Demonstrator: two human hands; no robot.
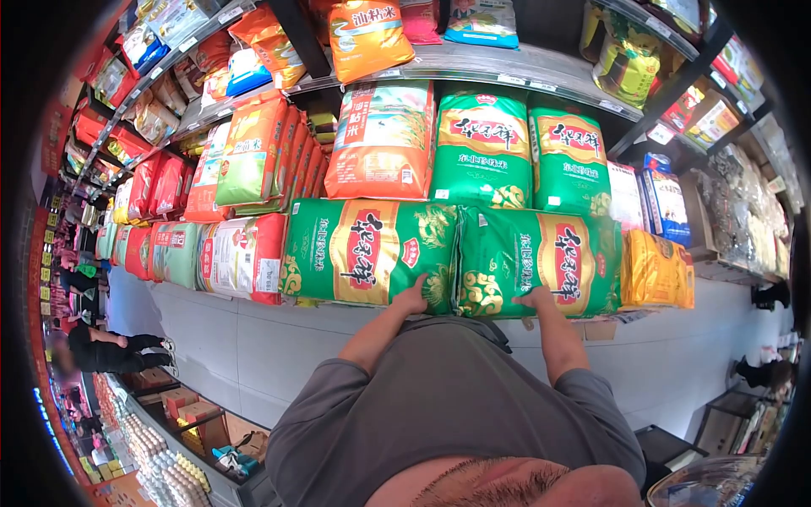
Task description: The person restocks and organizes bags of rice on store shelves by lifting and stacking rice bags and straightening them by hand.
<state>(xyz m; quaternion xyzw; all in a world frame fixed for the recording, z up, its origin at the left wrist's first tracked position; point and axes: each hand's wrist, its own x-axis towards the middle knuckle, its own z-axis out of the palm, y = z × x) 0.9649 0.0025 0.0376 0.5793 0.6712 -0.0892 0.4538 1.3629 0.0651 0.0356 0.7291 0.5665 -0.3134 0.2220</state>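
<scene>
Two large green bags of rice lie side by side on the front row of the display, with gold panels and dark lettering. On the near edge of the left rice bag (pixel 325 253), close to its right end, is my left hand (pixel 410 297). Its thumb rests on top and the other fingers are hidden below the edge. My right hand (pixel 536 297) holds the near edge of the right rice bag (pixel 498 241). One digit presses on the face while a fingertip shows under the edge. Both bags lie flat.
Upright green rice bags (pixel 481 152) and an orange-and-white rice bag (pixel 380 139) stand behind. A yellow bag (pixel 657 270) lies at the right, a red-and-white bag (pixel 245 256) at the left. A shelf (pixel 481 68) runs above. A person (pixel 118 349) stands far left, near egg trays (pixel 165 465).
</scene>
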